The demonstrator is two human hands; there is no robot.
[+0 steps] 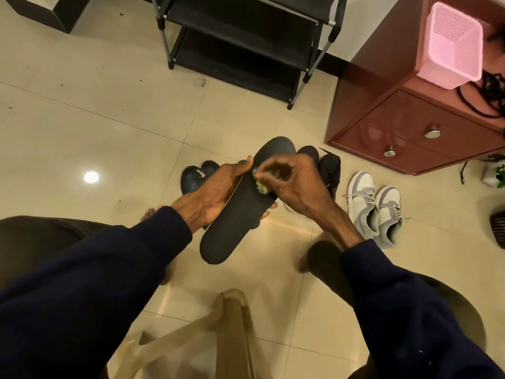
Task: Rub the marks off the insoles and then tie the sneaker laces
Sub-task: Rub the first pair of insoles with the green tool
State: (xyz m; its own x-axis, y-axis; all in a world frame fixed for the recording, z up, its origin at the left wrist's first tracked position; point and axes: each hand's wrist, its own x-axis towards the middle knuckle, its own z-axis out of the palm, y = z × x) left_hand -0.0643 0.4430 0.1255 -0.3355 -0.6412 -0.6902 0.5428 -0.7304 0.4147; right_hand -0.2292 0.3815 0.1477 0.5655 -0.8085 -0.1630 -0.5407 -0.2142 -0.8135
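Rubbing is being done on a flat black foam insole (240, 209).
Head view: it is being gripped above the floor (109, 127) by the left hand (216, 192); a pale wad (261, 186) is being pinched onto it by the right hand (296, 184); more strokes seem needed.

So the insole (240, 214) is plain black and the wad (261, 184) is pale yellow-green. The sneakers (374, 206) are grey and white with off-white laces (363, 194). Pink basket (453, 42) with fine mesh pattern, reddish-brown cabinet (410, 127), black rack (246, 36), glossy beige tile floor (82, 119), navy sleeves (109, 269).
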